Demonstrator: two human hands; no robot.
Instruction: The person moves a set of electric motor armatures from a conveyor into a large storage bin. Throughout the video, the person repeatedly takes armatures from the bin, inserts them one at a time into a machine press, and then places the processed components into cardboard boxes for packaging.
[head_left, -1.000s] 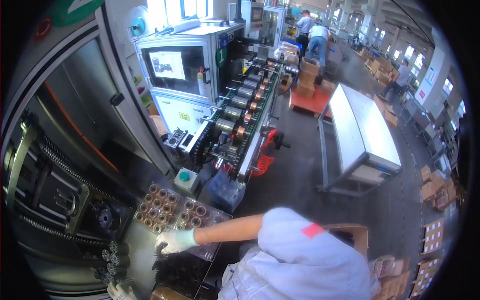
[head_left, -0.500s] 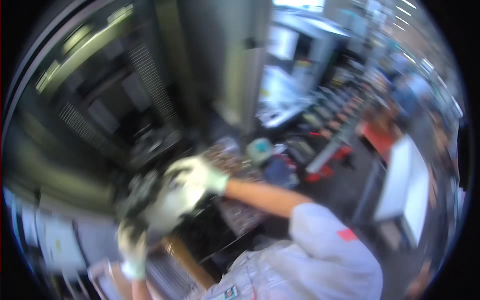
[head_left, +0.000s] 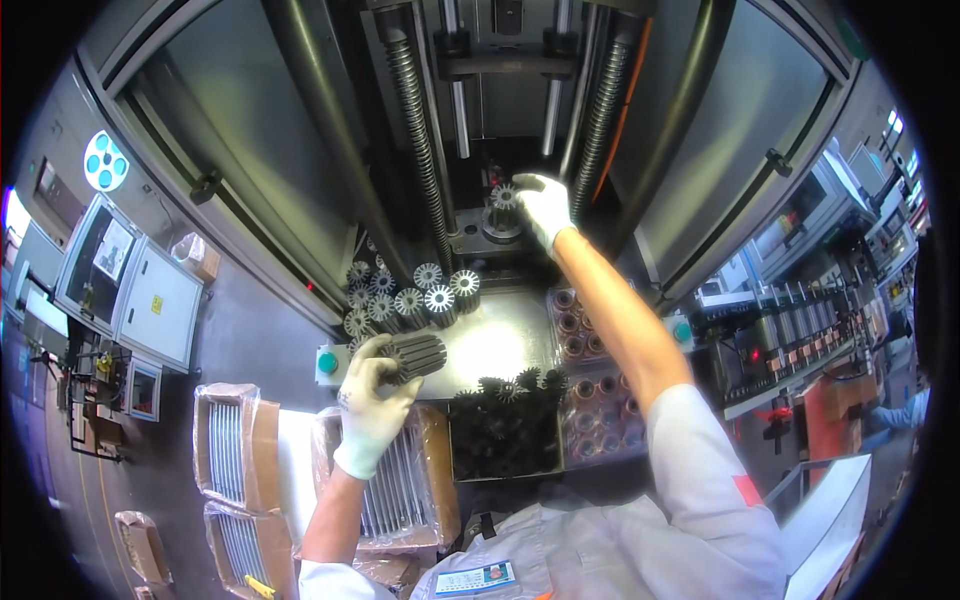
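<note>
My left hand (head_left: 370,405), in a white glove, grips a dark slotted rotor core (head_left: 420,355) lying on its side above the machine's metal ledge (head_left: 505,325). My right hand (head_left: 545,210), gloved too, reaches into the machine with its fingers closed at the side of another slotted rotor core (head_left: 503,197). That core sits upright on or just above a round metal fixture (head_left: 501,226); the exact contact is hard to make out. Left of the ledge, several upright rotor cores (head_left: 409,302) stand packed together.
Threaded columns (head_left: 412,110) and guide rods (head_left: 459,120) flank the fixture. Nearer me are a bin of dark toothed parts (head_left: 505,430) and plastic trays with copper-coloured rings (head_left: 600,420). Wrapped cartons of metal shafts (head_left: 395,490) stand at left. Green buttons (head_left: 327,363) mark the ledge's ends.
The view has turned toward the machine and sharpened from blur. My right hand, earlier closer to my left, now extends to the fixture inside the machine.
</note>
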